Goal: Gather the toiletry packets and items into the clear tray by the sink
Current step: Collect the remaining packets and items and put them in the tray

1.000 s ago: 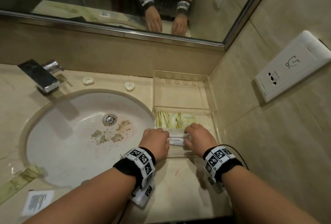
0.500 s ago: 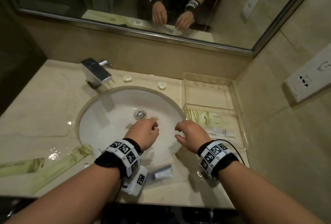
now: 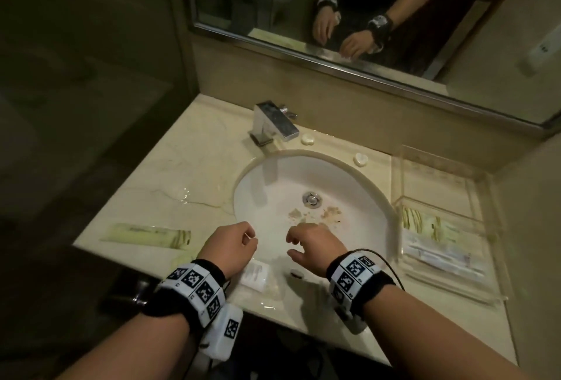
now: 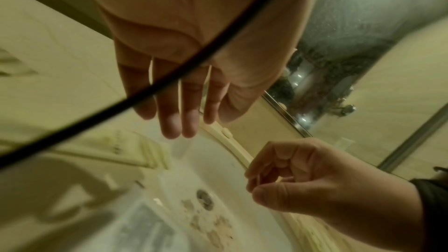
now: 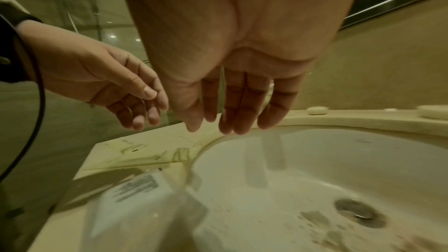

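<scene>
Clear tray (image 3: 437,185) sitting right of the sink (image 3: 349,173), already holding a green-striped packet (image 3: 425,223) and what may be blurred wrapped items. Still lying out: a long green packet (image 3: 145,234) on the counter's left, a white sachet (image 3: 256,275) at the front rim. Left hand (image 3: 230,247) and right hand (image 3: 315,247) hovering above the basin, fingers loose, carrying nothing.

Open basin (image 3: 318,185) lies at 12 o'clock; faucet (image 3: 274,123) blocks 11, clear tray (image 3: 437,179) walls stand at 2.
</scene>
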Motion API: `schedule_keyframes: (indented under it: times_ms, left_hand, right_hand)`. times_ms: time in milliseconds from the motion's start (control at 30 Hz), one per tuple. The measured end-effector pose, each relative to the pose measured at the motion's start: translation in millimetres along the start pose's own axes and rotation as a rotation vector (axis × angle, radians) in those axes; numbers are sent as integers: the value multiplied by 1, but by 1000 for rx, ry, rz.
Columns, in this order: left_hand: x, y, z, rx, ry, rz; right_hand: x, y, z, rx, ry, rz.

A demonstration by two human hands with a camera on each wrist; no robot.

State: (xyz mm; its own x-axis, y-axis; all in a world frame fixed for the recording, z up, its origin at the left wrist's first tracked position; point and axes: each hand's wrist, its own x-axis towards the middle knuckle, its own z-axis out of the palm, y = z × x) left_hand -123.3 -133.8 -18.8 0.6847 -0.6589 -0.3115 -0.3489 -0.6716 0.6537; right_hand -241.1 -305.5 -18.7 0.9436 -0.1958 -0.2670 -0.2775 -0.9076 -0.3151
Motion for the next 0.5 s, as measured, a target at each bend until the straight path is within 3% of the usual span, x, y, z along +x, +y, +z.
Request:
schedule_keyframes:
  times_ms: [300, 500]
  left_hand:
    - [-34, -89, -65, -2, 126, -246]
    - [-54, -130, -92, -117, 167, -375]
  right_hand:
    - [87, -97, 57, -105, -39, -256]
    - [112, -117, 73, -284, -81, -264]
